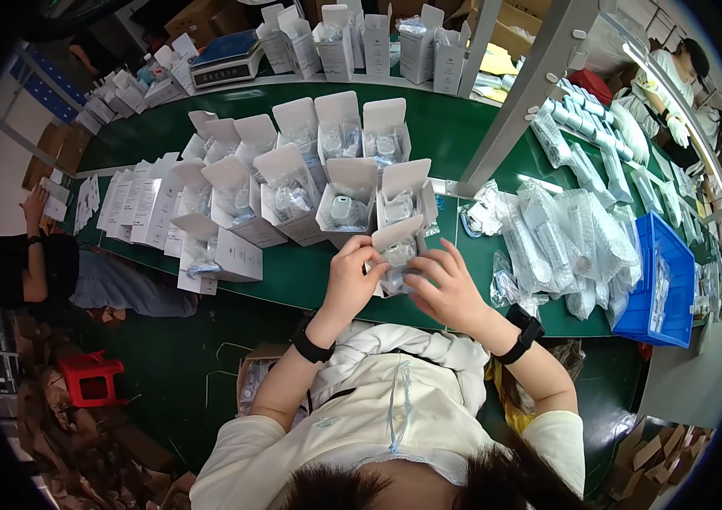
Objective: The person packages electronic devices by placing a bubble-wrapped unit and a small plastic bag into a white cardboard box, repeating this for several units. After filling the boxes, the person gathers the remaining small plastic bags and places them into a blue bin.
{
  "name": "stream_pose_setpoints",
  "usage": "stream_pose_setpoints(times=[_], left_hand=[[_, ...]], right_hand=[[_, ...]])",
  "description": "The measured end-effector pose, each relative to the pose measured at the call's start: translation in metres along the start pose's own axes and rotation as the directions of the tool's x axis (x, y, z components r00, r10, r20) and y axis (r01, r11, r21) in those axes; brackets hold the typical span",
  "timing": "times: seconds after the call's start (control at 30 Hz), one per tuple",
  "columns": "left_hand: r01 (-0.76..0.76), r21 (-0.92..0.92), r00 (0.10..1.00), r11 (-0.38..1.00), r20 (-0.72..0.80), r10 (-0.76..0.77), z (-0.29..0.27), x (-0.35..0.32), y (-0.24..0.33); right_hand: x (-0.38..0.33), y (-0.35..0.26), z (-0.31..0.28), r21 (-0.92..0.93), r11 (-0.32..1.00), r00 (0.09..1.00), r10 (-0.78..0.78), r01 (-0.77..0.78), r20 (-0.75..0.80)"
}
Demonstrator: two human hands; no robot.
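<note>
Close in front of me on the green table stands a small white carton (399, 229), its flap up, with a clear-bagged white device (399, 252) inside. My left hand (351, 276) is closed at the carton's left side, its fingers bent against the rim. Over the carton's right side, my right hand (447, 289) has its fingers spread, with the tips touching the bagged contents. What lies deeper in the carton is hidden. Just behind it are more open cartons, among them one with a white device (349, 210) in a clear bag.
Several open white cartons (293, 200) crowd the table to the left, beside flat printed boxes (144, 200). To the right lie bubble-wrap pouches (548, 238) and a blue bin (656, 285). A metal post (531, 102) rises behind. At left, a person (38, 268) works; a red stool (91, 379) stands below.
</note>
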State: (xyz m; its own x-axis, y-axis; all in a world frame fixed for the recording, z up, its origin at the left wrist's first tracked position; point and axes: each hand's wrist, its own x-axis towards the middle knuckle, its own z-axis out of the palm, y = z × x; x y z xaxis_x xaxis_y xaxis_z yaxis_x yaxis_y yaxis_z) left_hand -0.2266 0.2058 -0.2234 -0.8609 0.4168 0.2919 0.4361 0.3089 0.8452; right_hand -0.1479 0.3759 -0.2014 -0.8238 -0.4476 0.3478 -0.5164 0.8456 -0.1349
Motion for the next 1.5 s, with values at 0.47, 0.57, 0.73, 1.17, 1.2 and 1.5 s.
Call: stream_pose_setpoints(times=[0.47,0.57,0.73,1.17,1.2,1.5], left_hand=[[0.052,0.011,0.984,0.999,-0.172,-0.049,-0.048,-0.015,-0.001],[0.173,0.100,0.945,0.980,-0.299,-0.136,-0.110,-0.021,-0.004],[0.196,0.210,0.951,0.958,-0.278,-0.134,-0.156,-0.019,-0.035],[0.552,0.811,0.821,0.196,-0.486,-0.301,-0.388,0.050,-0.221],[0.555,0.821,0.774,0.132,-0.452,-0.444,-0.387,0.053,-0.249],[0.524,0.842,0.851,0.132,-0.509,-0.128,-0.405,0.040,-0.241]], right_hand=[[0.005,-0.015,-0.004,0.209,0.963,0.980,-0.142,0.169,-0.139],[-0.011,-0.003,-0.009,0.240,0.970,0.947,0.103,-0.029,-0.304],[-0.003,0.014,0.001,0.486,0.827,0.820,0.471,-0.283,-0.325],[0.011,0.090,0.012,0.327,0.744,0.590,0.665,-0.583,-0.459],[0.003,0.107,0.011,0.358,0.698,0.511,0.706,-0.620,-0.491],[-0.039,0.329,0.008,-0.058,0.219,0.224,0.891,-0.974,-0.395]])
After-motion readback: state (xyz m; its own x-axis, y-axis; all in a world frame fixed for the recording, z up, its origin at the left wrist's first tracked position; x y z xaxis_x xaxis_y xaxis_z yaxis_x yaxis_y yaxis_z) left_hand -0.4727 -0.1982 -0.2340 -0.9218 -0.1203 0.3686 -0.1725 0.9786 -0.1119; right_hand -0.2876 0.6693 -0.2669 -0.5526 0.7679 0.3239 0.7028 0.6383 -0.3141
